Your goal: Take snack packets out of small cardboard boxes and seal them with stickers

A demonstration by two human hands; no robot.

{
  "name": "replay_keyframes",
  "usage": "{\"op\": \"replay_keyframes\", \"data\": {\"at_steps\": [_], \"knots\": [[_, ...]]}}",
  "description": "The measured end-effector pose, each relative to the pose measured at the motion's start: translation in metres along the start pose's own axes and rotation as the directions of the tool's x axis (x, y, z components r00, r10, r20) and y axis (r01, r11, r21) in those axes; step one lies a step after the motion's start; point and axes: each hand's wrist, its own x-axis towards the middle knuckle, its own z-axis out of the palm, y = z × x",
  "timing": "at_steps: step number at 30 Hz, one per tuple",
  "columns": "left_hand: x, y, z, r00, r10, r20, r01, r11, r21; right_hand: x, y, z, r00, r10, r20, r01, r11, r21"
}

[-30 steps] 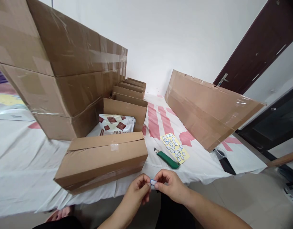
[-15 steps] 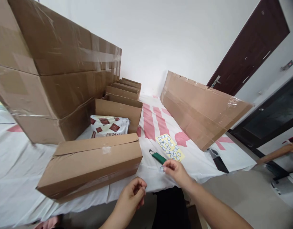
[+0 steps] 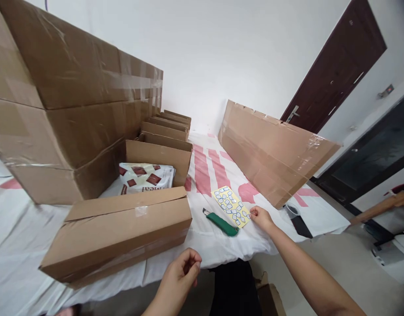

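Note:
My right hand [image 3: 261,218] is closed in a pinch at the right edge of a yellow sheet [image 3: 233,202] covered with several small white stickers outlined in blue. A small pale sticker [image 3: 248,216] shows at its fingertips. Just left of the sheet lies a green utility knife [image 3: 223,224], its blade end toward the box. Over the table's front edge my left hand [image 3: 182,272] is curled, thumb against the forefinger, with nothing visible in it. Near it lies a long taped cardboard box [image 3: 123,232].
Behind the box, printed bags [image 3: 147,177] lean before an open carton [image 3: 159,153], with more cartons in a row. Tall stacked boxes [image 3: 80,92] stand left. A cardboard panel [image 3: 271,151] rises at right, near a clear cup [image 3: 291,210] and a black flat object [image 3: 302,227].
My right hand has moved right and slightly up, from beside the knife with a small sticker in its fingertips to the sheet's edge. The view has shifted slightly; my left hand stays curled.

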Motion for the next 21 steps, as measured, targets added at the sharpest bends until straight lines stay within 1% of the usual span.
{"op": "replay_keyframes", "data": {"at_steps": [2,4,6,7,8,9,10,11,12,13,14,15,16,17,18,19,20,21], "knots": [[0.000,0.000,-0.001,1.000,0.012,-0.005,-0.012,0.999,0.031,0.000,-0.009,-0.008,0.987,-0.095,-0.128,0.090,0.995,-0.042],[-0.002,-0.001,-0.003,0.999,0.053,-0.010,-0.052,0.993,0.107,0.002,-0.022,-0.018,0.952,-0.196,-0.234,0.184,0.980,-0.071],[-0.005,0.000,-0.005,0.988,0.156,-0.017,-0.147,0.960,0.239,0.003,-0.038,-0.024,0.918,-0.279,-0.281,0.268,0.960,-0.080],[-0.007,0.002,-0.005,0.972,0.234,-0.011,-0.219,0.923,0.317,0.002,-0.048,-0.025,0.907,-0.318,-0.277,0.309,0.948,-0.078],[-0.009,0.003,-0.006,0.944,0.329,0.012,-0.307,0.865,0.396,0.000,-0.058,-0.024,0.899,-0.359,-0.252,0.353,0.933,-0.070],[-0.011,0.006,-0.007,0.900,0.432,0.056,-0.406,0.783,0.471,-0.004,-0.069,-0.021,0.891,-0.404,-0.207,0.401,0.914,-0.058],[-0.013,0.008,-0.008,0.829,0.547,0.115,-0.517,0.673,0.529,-0.010,-0.081,-0.016,0.879,-0.453,-0.151,0.452,0.891,-0.040],[-0.015,0.011,-0.009,0.732,0.658,0.176,-0.621,0.539,0.569,-0.018,-0.092,-0.009,0.859,-0.504,-0.089,0.505,0.863,-0.015],[-0.017,0.014,-0.012,0.615,0.755,0.225,-0.700,0.393,0.596,-0.027,-0.102,-0.002,0.832,-0.555,-0.017,0.555,0.832,0.008],[-0.019,0.017,-0.015,0.499,0.830,0.250,-0.739,0.257,0.623,-0.036,-0.111,0.006,0.804,-0.592,0.058,0.592,0.806,0.018],[-0.022,0.020,-0.019,0.399,0.882,0.250,-0.738,0.146,0.659,-0.045,-0.119,0.014,0.783,-0.608,0.130,0.613,0.790,0.008],[-0.026,0.023,-0.025,0.319,0.918,0.237,-0.705,0.062,0.707,-0.053,-0.124,0.021,0.776,-0.601,0.194,0.616,0.788,-0.025],[-0.030,0.026,-0.031,0.260,0.940,0.219,-0.648,0.002,0.762,-0.060,-0.127,0.029,0.784,-0.569,0.247,0.601,0.796,-0.076],[-0.035,0.030,-0.038,0.219,0.956,0.194,-0.576,-0.033,0.817,-0.065,-0.128,0.035,0.804,-0.523,0.285,0.573,0.808,-0.135],[-0.040,0.033,-0.046,0.182,0.971,0.158,-0.498,-0.047,0.866,-0.067,-0.127,0.041,0.826,-0.474,0.307,0.541,0.820,-0.190],[-0.044,0.038,-0.055,0.153,0.982,0.109,-0.418,-0.035,0.908,-0.067,-0.125,0.046,0.842,-0.436,0.319,0.514,0.828,-0.225],[-0.048,0.042,-0.063,0.126,0.991,0.043,-0.342,0.002,0.940,-0.065,-0.123,0.049,0.847,-0.413,0.335,0.501,0.831,-0.242],[-0.050,0.046,-0.072,0.102,0.994,-0.036,-0.269,0.063,0.961,-0.061,-0.121,0.051,0.844,-0.407,0.350,0.501,0.832,-0.240]]}}
